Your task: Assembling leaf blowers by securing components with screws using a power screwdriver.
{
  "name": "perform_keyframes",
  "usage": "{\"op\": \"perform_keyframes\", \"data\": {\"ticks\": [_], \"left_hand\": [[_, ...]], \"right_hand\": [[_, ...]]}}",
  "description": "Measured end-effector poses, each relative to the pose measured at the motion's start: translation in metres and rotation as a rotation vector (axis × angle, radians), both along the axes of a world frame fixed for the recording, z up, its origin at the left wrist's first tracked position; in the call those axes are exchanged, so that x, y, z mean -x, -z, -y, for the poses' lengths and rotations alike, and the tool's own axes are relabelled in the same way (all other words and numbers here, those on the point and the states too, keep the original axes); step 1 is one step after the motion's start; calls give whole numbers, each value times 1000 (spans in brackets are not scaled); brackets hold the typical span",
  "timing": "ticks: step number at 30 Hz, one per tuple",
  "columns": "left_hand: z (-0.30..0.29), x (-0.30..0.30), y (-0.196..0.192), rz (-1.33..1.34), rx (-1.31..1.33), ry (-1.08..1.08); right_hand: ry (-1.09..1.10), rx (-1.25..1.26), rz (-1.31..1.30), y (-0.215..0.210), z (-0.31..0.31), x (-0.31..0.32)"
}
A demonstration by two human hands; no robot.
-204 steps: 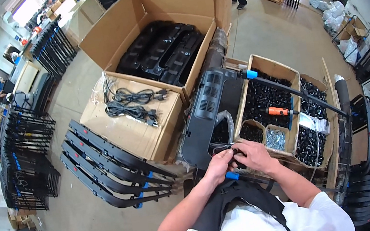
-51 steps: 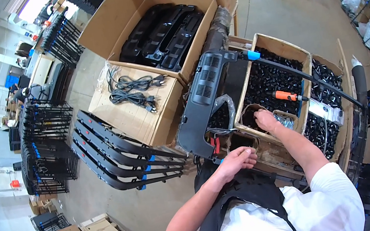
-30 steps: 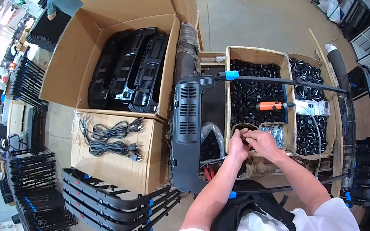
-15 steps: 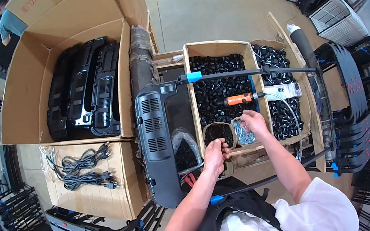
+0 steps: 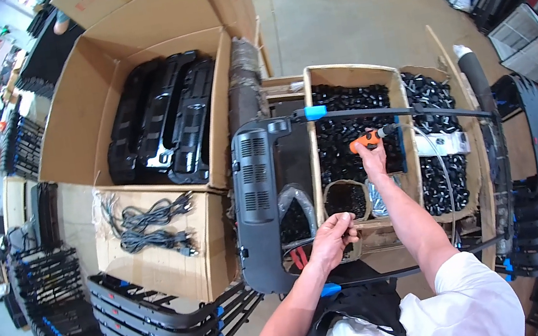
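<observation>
Concrete workshop floor surrounded a cluster of open cartons and racks of black parts. Largest was the big open cardboard box at upper left, holding long black moulded plastic housings laid side by side. Below it sat a flat cardboard sheet carrying bundled black power cables, and in front of that lay a stack of curved black plastic frames.

At centre stood the grey vented plastic panel, upright on the work stand, with a thin black rod running rightward from its blue-capped top. Right of the panel, a tall cardboard box of small black fittings stood beside a second carton of black parts.

Right hand reached forward into the box of fittings and closed around the orange-handled screwdriver, which rested just above the black fittings near the rod. Left hand hovered near the lower edge of the grey panel, its fingers pinched together on a small dark item too small to identify. Red-handled pliers lay just left of that hand.
</observation>
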State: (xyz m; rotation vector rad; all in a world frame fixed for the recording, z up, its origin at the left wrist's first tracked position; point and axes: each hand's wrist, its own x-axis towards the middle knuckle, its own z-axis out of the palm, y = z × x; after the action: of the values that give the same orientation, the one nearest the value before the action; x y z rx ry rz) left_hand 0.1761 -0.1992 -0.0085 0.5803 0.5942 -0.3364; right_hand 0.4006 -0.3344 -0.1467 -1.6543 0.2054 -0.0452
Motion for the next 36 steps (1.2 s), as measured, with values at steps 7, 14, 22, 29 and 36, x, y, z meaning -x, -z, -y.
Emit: {"op": "perform_keyframes", "data": {"ticks": [7,14,22,29,36], "left_hand": [[-3,2,-19,38,13,-72],[-5,-1,-16,27,-72,-88],[-10,1,5,48,-130,-126],[-22,-18,-9,80,-37,-219],[-52,-36,-7,71,132,-344]], "right_hand": [[-138,-275,-133,-12,9,-24],[-393,-40,-62,-13,7,-10],[-404,196,148,-67,13,19],[-471,160,245,-185,26,51],[-603,69,325,-252,-7,72]]}}
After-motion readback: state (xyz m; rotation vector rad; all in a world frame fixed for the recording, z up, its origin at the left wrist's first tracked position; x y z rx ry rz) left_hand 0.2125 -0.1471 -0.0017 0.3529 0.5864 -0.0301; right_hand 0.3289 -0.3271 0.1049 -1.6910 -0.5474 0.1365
